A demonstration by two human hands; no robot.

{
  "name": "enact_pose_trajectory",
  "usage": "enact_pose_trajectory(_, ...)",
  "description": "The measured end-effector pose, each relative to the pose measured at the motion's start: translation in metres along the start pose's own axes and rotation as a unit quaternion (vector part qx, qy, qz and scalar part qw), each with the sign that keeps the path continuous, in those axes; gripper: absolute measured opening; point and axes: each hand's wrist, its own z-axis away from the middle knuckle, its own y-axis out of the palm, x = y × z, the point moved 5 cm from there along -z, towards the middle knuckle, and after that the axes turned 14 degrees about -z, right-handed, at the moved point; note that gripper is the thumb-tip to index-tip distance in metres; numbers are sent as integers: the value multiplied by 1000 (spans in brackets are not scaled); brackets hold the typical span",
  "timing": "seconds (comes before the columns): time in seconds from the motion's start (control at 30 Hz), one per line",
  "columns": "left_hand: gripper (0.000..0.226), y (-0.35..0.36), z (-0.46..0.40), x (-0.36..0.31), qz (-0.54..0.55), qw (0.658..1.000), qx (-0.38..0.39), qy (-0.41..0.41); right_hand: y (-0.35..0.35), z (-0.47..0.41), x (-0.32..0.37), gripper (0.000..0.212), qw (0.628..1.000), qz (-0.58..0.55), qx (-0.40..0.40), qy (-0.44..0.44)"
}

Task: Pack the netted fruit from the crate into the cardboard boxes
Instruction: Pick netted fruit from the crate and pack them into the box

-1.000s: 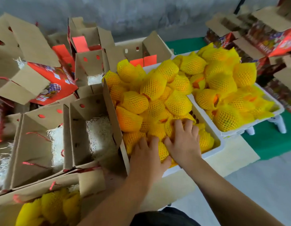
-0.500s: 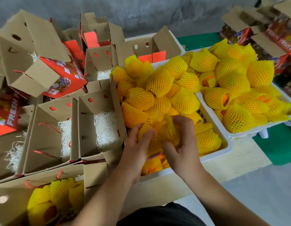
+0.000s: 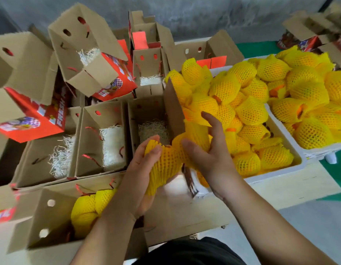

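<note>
Two netted fruit lifted clear of the crate (image 3: 276, 176), just above its near-left corner: one netted fruit (image 3: 164, 165) gripped in the left hand (image 3: 144, 169), fingers (image 3: 156, 148) curled over its top; a second fruit (image 3: 194, 138) cupped by the right hand (image 3: 209, 153), thumb and fingers wrapped loosely round it. Yellow foam mesh sleeves, soft-looking, with orange skin showing at some open ends. Judged early in the task: only the nearest box (image 3: 51, 222) already holding several netted fruit, while the open box (image 3: 146, 119) beside the crate and the neighbouring box (image 3: 100, 142) hold only white shredded padding. Still heaped high, the crate, and a second crate (image 3: 318, 150) to its right likewise. More boxes stacked behind on the counter (image 3: 290, 186).
</note>
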Motion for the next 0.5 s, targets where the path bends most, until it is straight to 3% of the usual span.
enact_pose_trajectory(0.1,51,-37,13,-4,21,1000,-17,-16,46,14,-16,71,994,-94,8,61)
enact_pose_trajectory(0.27,42,-114,30,-2,16,999,-22,-22,114,35,-33,44,994,-52,46,84)
enact_pose_trajectory(0.33,49,-151,34,-1,-16,1000,-18,-13,137,42,-39,37,995,-43,66,66)
enact_pose_trajectory(0.5,56,-248,37,9,-71,996,-51,-21,190,58,-82,63,971,140,187,50)
